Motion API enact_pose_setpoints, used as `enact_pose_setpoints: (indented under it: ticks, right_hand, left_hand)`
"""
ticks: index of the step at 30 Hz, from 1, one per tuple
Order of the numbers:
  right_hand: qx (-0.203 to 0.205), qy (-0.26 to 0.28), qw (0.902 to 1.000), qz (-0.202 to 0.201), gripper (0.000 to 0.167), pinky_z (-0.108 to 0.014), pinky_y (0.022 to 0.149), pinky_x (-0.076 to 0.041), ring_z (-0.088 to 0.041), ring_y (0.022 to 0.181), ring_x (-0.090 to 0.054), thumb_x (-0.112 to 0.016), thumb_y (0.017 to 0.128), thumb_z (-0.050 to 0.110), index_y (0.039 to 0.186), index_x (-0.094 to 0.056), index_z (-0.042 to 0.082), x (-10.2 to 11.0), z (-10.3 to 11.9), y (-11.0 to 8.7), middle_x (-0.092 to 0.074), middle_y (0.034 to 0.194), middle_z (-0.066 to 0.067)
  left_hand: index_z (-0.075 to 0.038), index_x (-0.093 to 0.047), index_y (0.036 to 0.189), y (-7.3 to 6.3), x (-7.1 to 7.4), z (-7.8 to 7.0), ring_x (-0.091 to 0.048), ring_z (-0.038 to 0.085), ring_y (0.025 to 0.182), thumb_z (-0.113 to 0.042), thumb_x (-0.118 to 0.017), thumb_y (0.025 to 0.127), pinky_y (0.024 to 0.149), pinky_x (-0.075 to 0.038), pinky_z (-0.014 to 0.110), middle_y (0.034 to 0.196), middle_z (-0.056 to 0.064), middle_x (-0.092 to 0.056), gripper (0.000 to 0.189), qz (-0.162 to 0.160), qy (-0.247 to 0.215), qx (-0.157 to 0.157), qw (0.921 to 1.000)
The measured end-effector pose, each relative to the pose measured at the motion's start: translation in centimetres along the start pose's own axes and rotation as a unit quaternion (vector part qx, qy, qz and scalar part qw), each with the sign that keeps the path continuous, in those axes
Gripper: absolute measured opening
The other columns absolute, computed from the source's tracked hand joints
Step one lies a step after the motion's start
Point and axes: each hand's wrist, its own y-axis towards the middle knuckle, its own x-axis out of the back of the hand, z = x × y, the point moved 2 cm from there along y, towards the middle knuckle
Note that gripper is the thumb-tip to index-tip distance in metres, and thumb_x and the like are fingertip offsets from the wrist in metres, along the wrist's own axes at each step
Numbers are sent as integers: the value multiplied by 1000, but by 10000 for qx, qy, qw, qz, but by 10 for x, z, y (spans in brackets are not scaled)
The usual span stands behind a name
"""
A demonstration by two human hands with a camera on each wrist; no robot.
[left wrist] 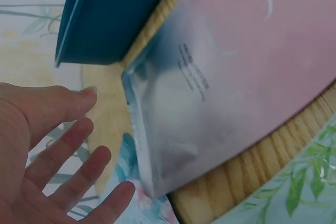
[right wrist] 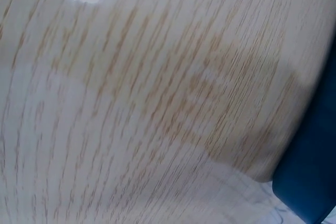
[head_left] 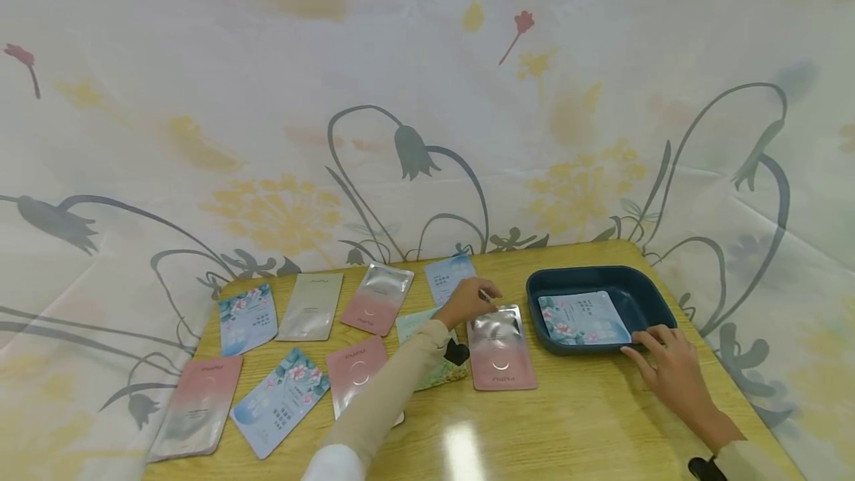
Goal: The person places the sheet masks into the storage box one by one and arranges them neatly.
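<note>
My left hand point(head_left: 467, 301) hovers over the silver top end of a pink-and-silver face mask packet point(head_left: 502, 362). In the left wrist view its fingers point(left wrist: 71, 148) are spread, with nothing between them, beside that packet point(left wrist: 210, 87). Under the left forearm lies a green face mask packet point(head_left: 441, 373), partly hidden; a blue one point(head_left: 446, 277) is behind the hand. My right hand point(head_left: 675, 373) holds the front right rim of a dark blue tray point(head_left: 644, 303), fingers over the edge and thumb at the outer wall. Inside the tray lies a blue floral face mask packet point(head_left: 584, 318).
More face mask packets lie flat on the wooden table point(head_left: 561, 421) to the left: blue floral point(head_left: 280, 403), pink point(head_left: 357, 373), pink-silver point(head_left: 378, 299), pale gold point(head_left: 310, 306) and others. A floral cloth point(head_left: 414, 58) hangs behind the table and along its sides.
</note>
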Motion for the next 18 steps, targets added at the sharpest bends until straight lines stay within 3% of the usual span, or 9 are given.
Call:
enact_pose_setpoints:
  ticks: [4,8,15,18]
  right_hand:
    - [-49,43,10000,48,40,-50,57,-37,-33,73,-47,-63,85,47,84,-66,7,0,-1,-1,-54,82,-10]
    - [-81,83,9999,0,35,-51,58,-37,-32,72,-46,-69,83,41,84,-67,6,0,-1,-2,-54,81,-10]
    - [-133,36,9999,93,24,-51,59,-38,-31,72,-46,-79,73,24,85,-67,7,0,0,-2,-54,82,-9]
    - [-131,36,9999,103,24,-52,59,-38,-31,73,-46,-80,72,22,85,-67,7,1,1,-1,-53,82,-9]
  left_hand:
    - [0,-69,106,-2,-1,10,-61,23,89,0,-73,80,69,-51,25,107,14,-66,27,-107,17,70,9999]
    - [-1,-70,104,-1,-6,17,-62,26,94,1,-75,76,72,-52,27,108,11,-66,28,-161,115,170,9997]
    - [-8,-73,99,-2,-16,25,-57,23,108,-3,-82,71,82,-51,29,110,5,-65,30,-48,1143,215,9932]
    - [-6,-73,98,-2,-17,27,-58,23,104,-2,-82,69,83,-50,28,105,6,-66,30,-76,1152,53,9933]
